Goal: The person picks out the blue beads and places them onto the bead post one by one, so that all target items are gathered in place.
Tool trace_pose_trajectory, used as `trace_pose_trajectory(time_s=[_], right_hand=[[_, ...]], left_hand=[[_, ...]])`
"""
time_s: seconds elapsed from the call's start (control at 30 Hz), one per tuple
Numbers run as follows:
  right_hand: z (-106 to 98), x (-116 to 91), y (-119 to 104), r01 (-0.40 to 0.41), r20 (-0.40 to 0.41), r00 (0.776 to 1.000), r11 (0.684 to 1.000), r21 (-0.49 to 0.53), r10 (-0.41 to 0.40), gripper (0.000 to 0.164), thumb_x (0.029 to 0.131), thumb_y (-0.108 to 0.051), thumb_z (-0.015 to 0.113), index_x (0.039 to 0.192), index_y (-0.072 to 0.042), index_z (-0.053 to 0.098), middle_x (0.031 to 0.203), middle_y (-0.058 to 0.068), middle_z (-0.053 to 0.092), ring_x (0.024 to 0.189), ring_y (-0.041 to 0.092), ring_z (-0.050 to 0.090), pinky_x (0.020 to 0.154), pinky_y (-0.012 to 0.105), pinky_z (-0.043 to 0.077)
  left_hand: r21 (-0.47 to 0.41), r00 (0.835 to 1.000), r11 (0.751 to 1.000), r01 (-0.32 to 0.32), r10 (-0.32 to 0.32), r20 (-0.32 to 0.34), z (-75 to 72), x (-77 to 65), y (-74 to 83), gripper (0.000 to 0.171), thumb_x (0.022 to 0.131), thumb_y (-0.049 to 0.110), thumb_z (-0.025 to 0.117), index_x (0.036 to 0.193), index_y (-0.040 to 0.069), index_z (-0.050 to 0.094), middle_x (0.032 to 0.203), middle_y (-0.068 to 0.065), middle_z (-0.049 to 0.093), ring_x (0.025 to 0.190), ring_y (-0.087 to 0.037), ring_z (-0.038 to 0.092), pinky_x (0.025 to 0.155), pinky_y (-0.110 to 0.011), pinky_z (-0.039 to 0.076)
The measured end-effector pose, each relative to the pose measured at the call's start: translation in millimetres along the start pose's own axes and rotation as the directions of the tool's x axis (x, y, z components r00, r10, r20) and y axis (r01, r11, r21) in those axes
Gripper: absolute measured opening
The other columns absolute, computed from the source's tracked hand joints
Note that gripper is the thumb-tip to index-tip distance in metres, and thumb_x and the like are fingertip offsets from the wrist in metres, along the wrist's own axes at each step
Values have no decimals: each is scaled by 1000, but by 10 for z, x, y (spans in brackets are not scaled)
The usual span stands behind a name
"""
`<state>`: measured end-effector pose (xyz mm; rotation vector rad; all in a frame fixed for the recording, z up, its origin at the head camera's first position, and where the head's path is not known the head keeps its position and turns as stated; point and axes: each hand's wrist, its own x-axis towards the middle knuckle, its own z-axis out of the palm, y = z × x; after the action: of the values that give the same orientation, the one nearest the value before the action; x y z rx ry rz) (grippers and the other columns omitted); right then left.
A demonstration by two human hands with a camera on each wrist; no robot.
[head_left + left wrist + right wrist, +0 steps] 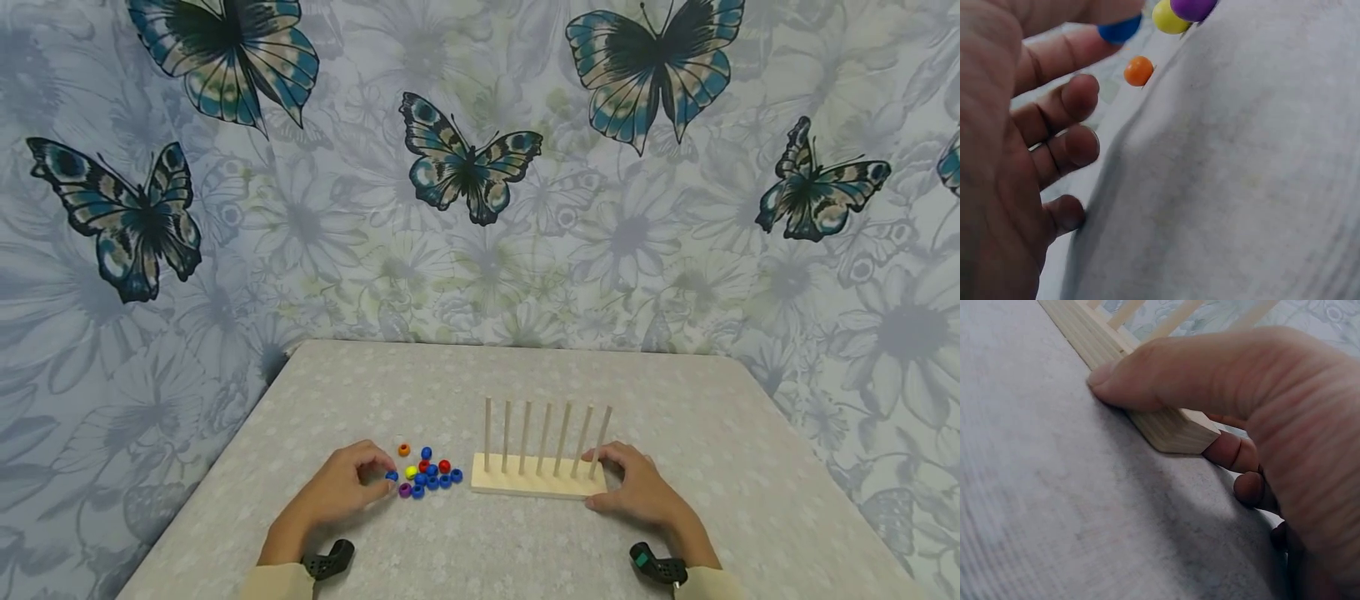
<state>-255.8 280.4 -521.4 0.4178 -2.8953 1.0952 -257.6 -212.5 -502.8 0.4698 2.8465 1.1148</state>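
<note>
Clock centred on the wooden stand (528, 486), facing as the person faces; entries running left to right.

Left hand (348, 479), at nine o'clock: thumb and forefinger are pinching one blue bead (392, 476), other fingers curving loosely. The bead is looking light, hard, smooth and apt to roll; its round sides are offering the best hold.

Loose beads (432, 482), lying at nine o'clock between left hand and stand: orange bead (403, 450) at the cluster's ten, yellow bead (410, 472) at nine, purple bead (405, 491) at eight, a red bead (445, 466) near two, several more blue. Yellow and purple are sitting near the pinched bead, possibly crowding the fingertips.

Wooden stand: base (480, 479) lying flat, seven thin pegs (526, 433) rising. It is seeming stiff and fairly light, pegs probably being the weaker part; the base's ends are suiting a grip.

Right hand (633, 483), at three o'clock: thumb and fingers are gripping the base's end, partly hindering access to the rightmost peg.

Table (487, 558), supporting all; butterfly wall (480, 283), standing behind at twelve
</note>
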Motion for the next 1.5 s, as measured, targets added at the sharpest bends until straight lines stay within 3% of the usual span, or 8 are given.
trace_pose_trajectory(time_s=[0.1,0.2,0.37,0.6,0.77,1.0,1.23,1.5], right_hand=[[-7,-18,-5,1,2,1000,1000,-8,-1,56,61,-50,92,109,-40,66,116,-16,64,116,16,56,92,39,31],[-19,-24,-6,9,0,1000,1000,-6,-9,56,61,-51,92,109,-40,66,115,-18,64,114,15,56,91,38,31],[-24,-18,8,21,-4,1000,1000,4,-21,56,62,-51,91,110,-39,65,115,-19,63,117,15,56,92,39,31],[-24,1,11,28,4,1000,1000,7,-28,56,62,-51,92,110,-40,65,117,-17,64,118,17,56,93,40,30],[-39,1,-24,17,9,1000,1000,19,-17,55,63,-49,92,109,-38,65,118,-13,64,118,19,55,93,42,30],[-22,-6,-2,-20,20,1000,999,37,19,56,60,-49,93,108,-40,65,117,-16,64,120,17,55,96,42,29],[-4,-26,-15,-25,12,1000,999,35,24,56,60,-48,93,108,-41,65,115,-16,63,121,18,54,93,41,30],[4,1,-44,-21,32,999,999,27,20,54,63,-48,91,110,-39,65,117,-15,63,119,17,54,93,41,29]], left_hand=[[-25,999,1000,-17,16,-37,-18,4,69,17,84,29,81,97,32,71,91,11,62,81,-12,53,69,-25,44],[-39,993,997,-73,69,-92,-56,40,162,16,85,29,80,98,32,71,91,12,63,81,-13,53,67,-26,44],[-13,970,985,-172,167,-176,-149,170,357,18,85,27,81,95,37,70,86,15,63,78,-15,53,65,-26,42],[43,940,965,-259,262,-220,-267,324,682,18,86,29,80,99,38,72,80,17,64,74,-15,54,68,-27,43],[-2,925,965,-264,253,-284,-279,450,889,18,88,30,78,104,36,73,82,16,65,72,-14,51,60,-27,43],[-74,917,962,-264,227,-327,-202,580,1044,20,88,28,78,105,37,73,76,10,60,71,-15,50,55,-27,40],[-151,901,932,-330,264,-343,-124,671,1244,21,88,35,78,109,34,74,73,6,55,67,-15,49,52,-27,38],[-169,869,906,-387,298,-395,-88,659,1368,21,89,27,77,110,27,75,76,3,55,69,-14,49,47,-24,34]])
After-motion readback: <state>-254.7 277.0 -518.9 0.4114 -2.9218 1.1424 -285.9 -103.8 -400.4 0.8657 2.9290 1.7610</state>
